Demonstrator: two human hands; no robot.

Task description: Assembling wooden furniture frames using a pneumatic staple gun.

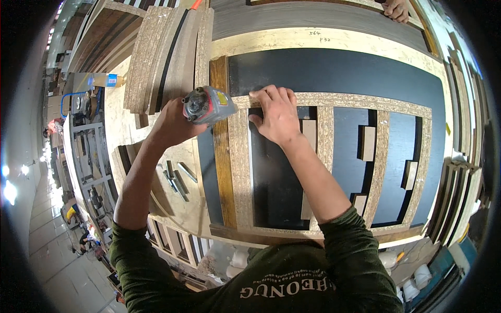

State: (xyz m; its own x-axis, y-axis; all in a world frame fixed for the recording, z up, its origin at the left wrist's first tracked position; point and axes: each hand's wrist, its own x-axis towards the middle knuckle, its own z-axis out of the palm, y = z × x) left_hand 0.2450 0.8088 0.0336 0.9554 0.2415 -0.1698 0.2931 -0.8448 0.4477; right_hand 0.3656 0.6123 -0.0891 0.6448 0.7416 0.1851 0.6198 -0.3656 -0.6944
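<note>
My left hand (pixel 175 124) is wrapped round the grip of a grey and red pneumatic nail gun (pixel 222 104). The tool is over the left end of a particleboard frame (pixel 360 100), beside a brown wooden strip (pixel 222 172). What its nose touches is hidden. My right hand (pixel 279 116) grips the frame's far rail just right of the tool, fingers bent over it and thumb on the near side. Under the frame lies a dark panel (pixel 334 68). Small wooden blocks (pixel 368 143) sit against the crossbars.
Nail strips (pixel 175 180) lie on the pale board at left. Stacked boards (pixel 162 57) stand at the far left, near a bottle (pixel 107 81). More strips (pixel 459 198) are piled at right. Another person's hand (pixel 396 10) rests on wood at the far right.
</note>
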